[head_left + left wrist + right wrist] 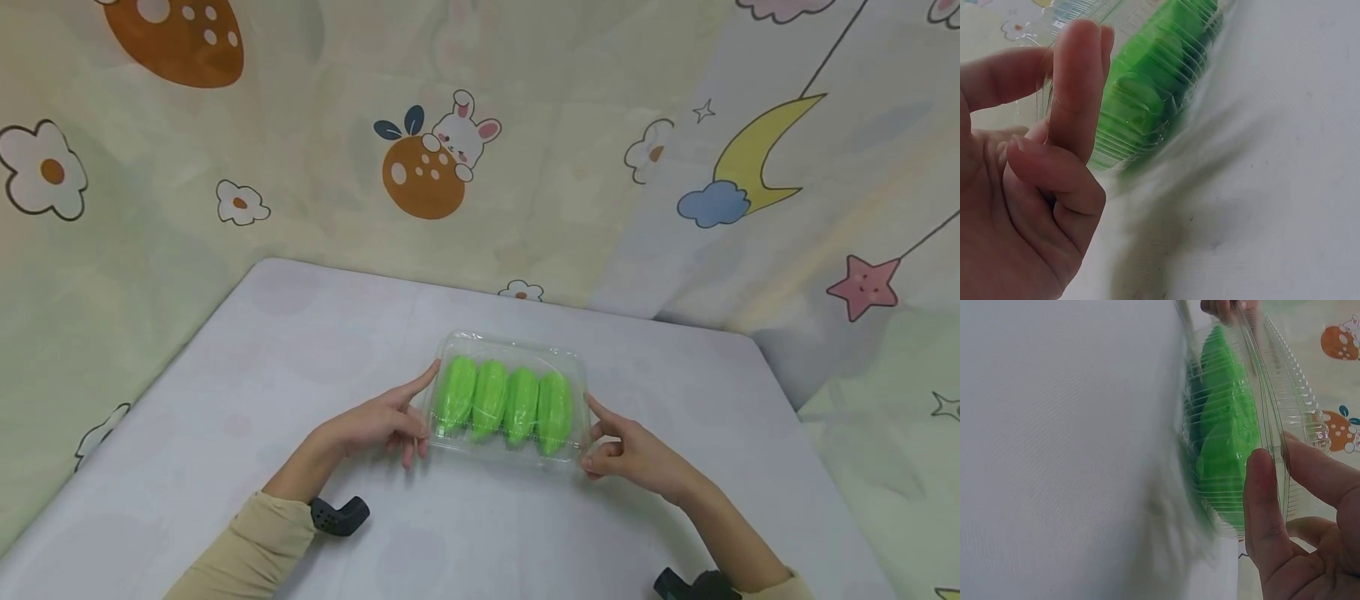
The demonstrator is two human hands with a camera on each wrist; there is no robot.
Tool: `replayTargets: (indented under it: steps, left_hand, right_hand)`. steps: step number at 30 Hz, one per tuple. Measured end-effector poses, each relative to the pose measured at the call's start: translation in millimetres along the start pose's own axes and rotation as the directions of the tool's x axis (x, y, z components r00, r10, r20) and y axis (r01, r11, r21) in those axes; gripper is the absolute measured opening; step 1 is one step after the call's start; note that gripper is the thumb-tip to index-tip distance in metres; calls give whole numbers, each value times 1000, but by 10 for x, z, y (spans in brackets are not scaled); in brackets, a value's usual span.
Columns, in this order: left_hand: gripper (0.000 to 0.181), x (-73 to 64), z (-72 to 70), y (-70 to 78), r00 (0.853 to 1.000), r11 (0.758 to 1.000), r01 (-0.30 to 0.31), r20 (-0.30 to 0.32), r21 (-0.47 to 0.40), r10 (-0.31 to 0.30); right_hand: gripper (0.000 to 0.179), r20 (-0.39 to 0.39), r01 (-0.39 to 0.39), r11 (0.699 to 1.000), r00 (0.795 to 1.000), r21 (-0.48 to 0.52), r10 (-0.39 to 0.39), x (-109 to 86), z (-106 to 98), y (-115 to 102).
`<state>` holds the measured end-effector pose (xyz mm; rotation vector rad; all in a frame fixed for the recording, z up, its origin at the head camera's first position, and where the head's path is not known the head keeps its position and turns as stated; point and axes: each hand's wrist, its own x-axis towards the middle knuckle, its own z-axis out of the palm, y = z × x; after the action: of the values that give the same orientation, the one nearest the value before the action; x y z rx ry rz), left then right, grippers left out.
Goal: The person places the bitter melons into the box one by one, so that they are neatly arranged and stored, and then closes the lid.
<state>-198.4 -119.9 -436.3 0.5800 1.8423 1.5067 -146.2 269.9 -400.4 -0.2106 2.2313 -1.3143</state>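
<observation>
A clear plastic clamshell box (491, 454) is at the middle of the white table. Inside lie several bright green, long, ridged pieces (489, 402), side by side in a row. The left hand (378, 423) pinches the box's left edge, and in the left wrist view its other fingers (1063, 181) are bent below the rim. At the opposite edge, the right hand (637, 454) grips the rim between thumb and fingers, as the right wrist view shows. The lid lies over the green pieces. Under the box, shadows fall on the table close below its ribbed side.
The white-covered table (337, 308) has rounded far corners. Behind it hangs a patterned cloth (562, 167) with printed rabbits, flowers, a moon and a star. A black wrist device (340, 517) sits by the left sleeve (251, 546), and another (697, 585) by the right wrist.
</observation>
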Motion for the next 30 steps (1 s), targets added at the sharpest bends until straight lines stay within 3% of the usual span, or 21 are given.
replayTargets:
  steps: [13, 18, 22, 24, 26, 30]
  left_hand:
    - [90, -54, 5, 119, 998, 998, 69, -15, -9, -69]
    - [85, -117, 8, 152, 996, 994, 89, -35, 56, -87]
    - [78, -188, 15, 175, 995, 984, 82, -76, 156, -70]
    - [73, -220, 18, 180, 994, 970, 63, -101, 236, -40]
    - [69, -247, 27, 187, 991, 940, 43, -133, 338, 2]
    - [62, -282, 68, 218, 973, 844, 59, -219, 533, 70]
  right_hand:
    - [97, -6, 21, 1000, 1000, 2, -21, -27, 2, -48]
    - [96, -9, 33, 999, 999, 3, -33, -38, 15, -46]
    - [94, -21, 42, 999, 999, -20, -42, -53, 27, -45]
    - [91, -29, 37, 999, 999, -34, -38, -66, 31, -49]
    - [87, -41, 31, 998, 999, -56, -33, -82, 28, -52]
    - [79, -65, 43, 991, 997, -127, -51, -122, -3, -50]
